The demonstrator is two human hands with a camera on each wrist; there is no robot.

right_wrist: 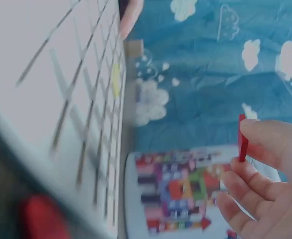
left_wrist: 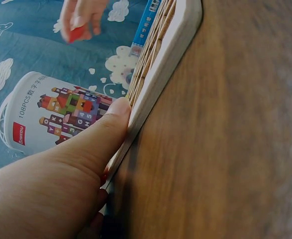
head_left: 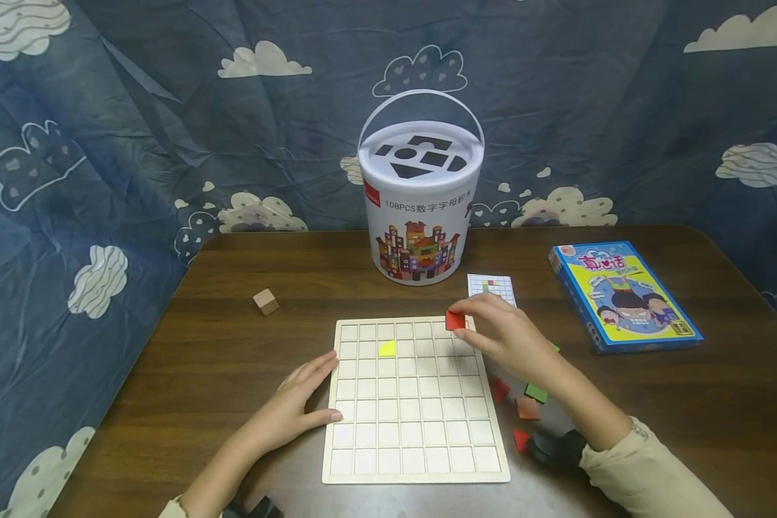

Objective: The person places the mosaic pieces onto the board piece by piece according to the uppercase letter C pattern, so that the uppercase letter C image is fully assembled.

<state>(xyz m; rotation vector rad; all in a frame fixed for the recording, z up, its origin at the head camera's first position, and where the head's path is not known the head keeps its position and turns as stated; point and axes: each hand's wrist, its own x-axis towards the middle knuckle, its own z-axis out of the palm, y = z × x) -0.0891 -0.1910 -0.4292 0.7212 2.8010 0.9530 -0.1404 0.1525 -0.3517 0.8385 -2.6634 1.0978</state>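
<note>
A pale wooden grid board (head_left: 388, 410) lies on the table, divided into square cells. One yellow tile (head_left: 387, 350) with a rounded corner sits in its second row. At the board's left edge rests my left hand (head_left: 294, 403), thumb and fingertips touching the rim. My right hand (head_left: 508, 338) pinches a red square tile (head_left: 455, 321) above the board's far right corner. In the right wrist view that red tile (right_wrist: 243, 138) stands edge-on between thumb and fingers. Behind the right hand lies a small card (head_left: 492, 286) printed with a coloured grid, partly covered.
Right of the board lie loose tiles, among them a green one (head_left: 536, 393) and an orange-red one (head_left: 527, 409). A white lidded bucket (head_left: 417, 223) stands at the back. A blue-and-yellow box (head_left: 628, 295) lies at right, a small wooden cube (head_left: 265, 301) at left.
</note>
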